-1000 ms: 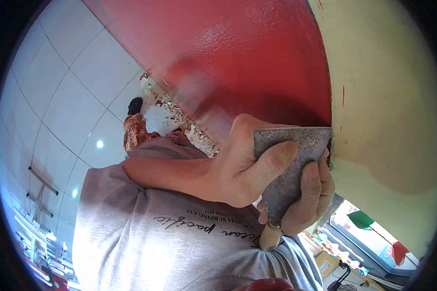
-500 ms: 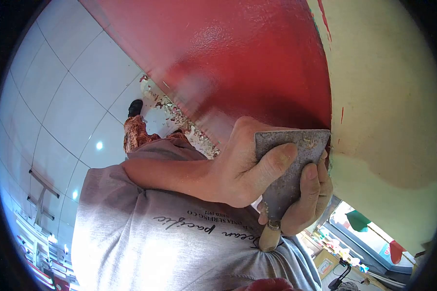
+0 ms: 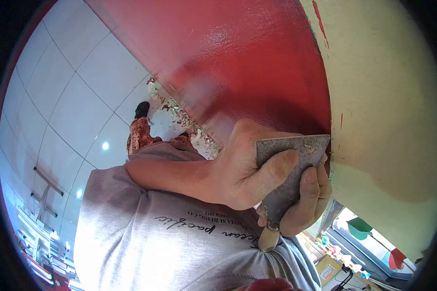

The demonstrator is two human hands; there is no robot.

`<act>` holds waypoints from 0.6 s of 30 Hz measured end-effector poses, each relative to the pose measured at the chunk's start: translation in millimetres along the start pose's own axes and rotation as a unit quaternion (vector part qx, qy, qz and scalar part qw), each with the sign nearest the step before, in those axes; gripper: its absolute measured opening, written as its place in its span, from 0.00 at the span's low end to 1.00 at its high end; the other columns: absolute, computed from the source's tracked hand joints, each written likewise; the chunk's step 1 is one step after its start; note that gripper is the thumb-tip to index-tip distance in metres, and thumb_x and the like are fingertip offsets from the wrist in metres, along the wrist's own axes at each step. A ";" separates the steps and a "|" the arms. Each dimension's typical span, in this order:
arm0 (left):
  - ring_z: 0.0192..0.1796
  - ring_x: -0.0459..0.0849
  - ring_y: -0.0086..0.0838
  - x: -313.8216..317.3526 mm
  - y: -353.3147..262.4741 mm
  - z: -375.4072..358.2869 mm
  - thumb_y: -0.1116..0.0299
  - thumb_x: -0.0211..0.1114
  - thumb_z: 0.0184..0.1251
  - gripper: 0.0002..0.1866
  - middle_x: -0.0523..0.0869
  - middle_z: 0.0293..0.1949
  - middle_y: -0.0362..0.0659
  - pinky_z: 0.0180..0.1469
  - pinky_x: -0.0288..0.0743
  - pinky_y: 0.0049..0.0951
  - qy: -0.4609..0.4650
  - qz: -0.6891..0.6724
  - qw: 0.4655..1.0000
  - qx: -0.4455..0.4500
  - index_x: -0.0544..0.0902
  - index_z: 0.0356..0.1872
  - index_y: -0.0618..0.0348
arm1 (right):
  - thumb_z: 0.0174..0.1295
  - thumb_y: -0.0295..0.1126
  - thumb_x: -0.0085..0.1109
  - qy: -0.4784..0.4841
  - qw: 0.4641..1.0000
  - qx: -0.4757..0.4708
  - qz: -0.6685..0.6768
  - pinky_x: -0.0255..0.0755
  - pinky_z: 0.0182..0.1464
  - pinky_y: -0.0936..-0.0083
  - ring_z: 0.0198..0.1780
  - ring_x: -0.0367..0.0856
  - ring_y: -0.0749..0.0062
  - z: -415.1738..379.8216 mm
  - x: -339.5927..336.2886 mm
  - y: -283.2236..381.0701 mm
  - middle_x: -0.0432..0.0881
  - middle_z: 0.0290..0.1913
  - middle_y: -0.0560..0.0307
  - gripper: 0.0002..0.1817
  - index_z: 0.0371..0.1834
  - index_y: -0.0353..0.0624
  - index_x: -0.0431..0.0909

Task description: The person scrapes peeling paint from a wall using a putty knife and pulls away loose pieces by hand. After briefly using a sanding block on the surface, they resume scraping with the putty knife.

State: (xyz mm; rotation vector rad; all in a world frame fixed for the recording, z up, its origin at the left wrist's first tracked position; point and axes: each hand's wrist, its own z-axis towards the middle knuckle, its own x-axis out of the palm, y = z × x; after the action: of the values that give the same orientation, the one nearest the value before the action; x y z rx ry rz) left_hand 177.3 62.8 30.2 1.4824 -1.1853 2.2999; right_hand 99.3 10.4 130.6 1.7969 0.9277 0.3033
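My left hand (image 3: 250,177) comes in from the left, its thumb pressed on the face of a grey metal scraper (image 3: 286,182) with a wide blade. From the right, my right hand (image 3: 308,203) closes round the same blade, thumb on its face and fingers behind. The blade's broad edge faces away from my body, beside the line where the red wall section (image 3: 257,63) meets the cream one. Its short wooden handle (image 3: 268,239) points back toward my grey printed shirt (image 3: 131,233). Fingers behind the blade are partly hidden.
Paint flakes (image 3: 187,119) lie along the wall's foot on the white tiled floor (image 3: 73,106). My dark shoe (image 3: 142,109) stands near them. A metal frame (image 3: 48,189) is at lower left. Paper decorations (image 3: 359,228) hang by a window at lower right.
The view has shifted slightly, so floor and flakes sit a little further right and lower. The scraper's blade has tilted slightly; both hands keep their grip on it.
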 end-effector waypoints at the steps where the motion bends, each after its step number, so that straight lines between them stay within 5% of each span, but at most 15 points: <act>1: 0.25 0.82 0.38 -0.8 -0.2 3.7 0.63 0.48 0.73 0.18 0.82 0.26 0.54 0.30 0.76 0.31 0.008 0.001 1.000 -0.003 0.81 0.42 0.69 | 0.72 0.41 0.42 0.004 1.000 0.000 0.003 0.70 0.12 0.78 0.12 0.75 0.73 0.2 -1.3 -0.7 0.80 0.21 0.49 0.23 0.49 0.28 0.72; 18: 0.27 0.85 0.40 -3.8 -20.5 9.8 0.63 0.47 0.72 0.19 0.83 0.27 0.55 0.31 0.78 0.31 0.052 0.034 0.998 -0.032 0.82 0.43 0.70 | 0.69 0.47 0.49 0.009 0.997 -0.034 -0.063 0.78 0.18 0.76 0.22 0.83 0.63 10.7 4.6 14.4 0.80 0.24 0.40 0.25 0.42 0.29 0.77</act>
State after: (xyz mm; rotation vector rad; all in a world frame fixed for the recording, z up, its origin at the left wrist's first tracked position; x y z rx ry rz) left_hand 196.5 70.9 39.9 1.3023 -1.2867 2.3278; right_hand 115.2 4.2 137.8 1.6681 1.0264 0.2687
